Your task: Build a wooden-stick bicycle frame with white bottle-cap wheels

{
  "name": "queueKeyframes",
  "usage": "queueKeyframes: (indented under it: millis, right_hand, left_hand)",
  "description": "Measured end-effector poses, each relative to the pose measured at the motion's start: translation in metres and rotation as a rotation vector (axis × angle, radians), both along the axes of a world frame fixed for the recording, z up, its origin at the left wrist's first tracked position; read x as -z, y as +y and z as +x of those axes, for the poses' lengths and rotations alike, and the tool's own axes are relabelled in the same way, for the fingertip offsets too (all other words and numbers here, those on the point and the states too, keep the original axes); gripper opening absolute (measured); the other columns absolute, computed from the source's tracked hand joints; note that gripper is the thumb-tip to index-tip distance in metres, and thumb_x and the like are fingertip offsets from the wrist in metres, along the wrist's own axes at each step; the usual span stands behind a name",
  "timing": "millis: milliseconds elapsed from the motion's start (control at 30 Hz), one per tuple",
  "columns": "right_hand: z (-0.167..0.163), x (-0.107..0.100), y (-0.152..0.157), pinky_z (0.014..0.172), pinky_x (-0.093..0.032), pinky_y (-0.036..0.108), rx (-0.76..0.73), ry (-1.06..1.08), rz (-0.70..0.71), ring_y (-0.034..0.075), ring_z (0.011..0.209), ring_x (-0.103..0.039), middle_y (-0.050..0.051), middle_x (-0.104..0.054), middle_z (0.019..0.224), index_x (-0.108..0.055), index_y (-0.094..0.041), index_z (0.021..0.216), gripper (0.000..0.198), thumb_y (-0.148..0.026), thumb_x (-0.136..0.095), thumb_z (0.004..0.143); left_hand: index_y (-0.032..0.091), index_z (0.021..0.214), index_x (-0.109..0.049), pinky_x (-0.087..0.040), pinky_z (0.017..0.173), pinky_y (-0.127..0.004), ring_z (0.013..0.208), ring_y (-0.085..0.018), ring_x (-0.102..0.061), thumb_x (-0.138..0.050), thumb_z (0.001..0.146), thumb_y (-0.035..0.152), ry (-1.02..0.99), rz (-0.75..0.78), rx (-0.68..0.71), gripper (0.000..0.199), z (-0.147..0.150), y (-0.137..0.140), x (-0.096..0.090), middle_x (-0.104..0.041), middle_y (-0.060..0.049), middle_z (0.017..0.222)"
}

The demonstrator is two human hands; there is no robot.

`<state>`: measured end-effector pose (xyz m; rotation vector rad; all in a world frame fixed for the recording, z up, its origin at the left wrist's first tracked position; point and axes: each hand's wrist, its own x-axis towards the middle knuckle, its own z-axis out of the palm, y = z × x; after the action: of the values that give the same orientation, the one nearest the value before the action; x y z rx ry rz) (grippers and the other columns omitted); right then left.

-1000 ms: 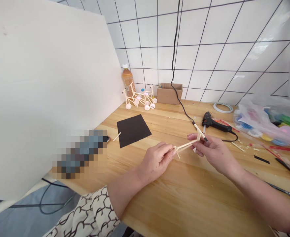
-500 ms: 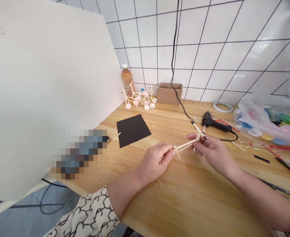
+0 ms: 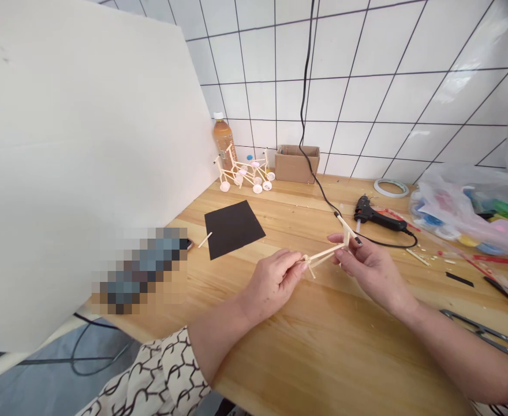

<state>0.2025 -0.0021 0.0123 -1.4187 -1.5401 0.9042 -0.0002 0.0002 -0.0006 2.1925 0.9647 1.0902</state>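
Note:
Between my hands is a small bicycle frame made of pale wooden sticks [image 3: 327,252], held just above the table. My left hand [image 3: 277,277] pinches its left end between thumb and fingers, where several stick ends meet. At the other end, the thumb and fingers of my right hand [image 3: 373,268] close around the upright below a crossbar [image 3: 347,227] with black-wrapped tips. No wheels show on this frame. Beyond my right hand lies a black glue gun [image 3: 379,216].
Several finished model bicycles [image 3: 243,170] stand by a drink bottle [image 3: 223,136] and a cardboard box [image 3: 297,164]. A black sheet [image 3: 234,228] lies left of centre. On the right are a tape roll [image 3: 391,188], a plastic bag of bits [image 3: 470,211] and scissors [image 3: 483,332].
My right hand has shifted slightly and its fingers have changed position on the stick frame. More of the scissors shows beside my right forearm. My left hand has hardly moved.

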Motion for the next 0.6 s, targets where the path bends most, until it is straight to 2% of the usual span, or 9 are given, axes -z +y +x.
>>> queueKeyframes:
  millis: [133,600]
  right_hand:
    - [-0.0001,0.0019,0.0009,0.059,-0.045,0.029,-0.002,-0.01,0.018,0.016,0.064,-0.056,0.0,-0.059,0.07,-0.06,-0.019,0.099,0.032,-0.035,-0.059,0.072]
    - [-0.0001,0.0043,0.0017,0.062,-0.049,0.03,-0.015,0.024,0.047,0.015,0.062,-0.057,0.001,-0.06,0.07,-0.061,-0.017,0.103,0.034,-0.037,-0.058,0.075]
  left_hand:
    - [0.014,0.078,-0.058,-0.041,0.062,-0.023,0.066,-0.011,-0.049,-0.043,0.093,0.023,-0.011,-0.025,-0.001,0.023,0.0003,0.0002,0.0002,-0.057,-0.002,0.072]
    - [0.015,0.074,-0.056,-0.037,0.057,-0.023,0.06,-0.01,-0.044,-0.043,0.092,0.026,-0.032,-0.063,-0.027,0.025,0.0004,0.002,0.0005,-0.048,0.001,0.064]
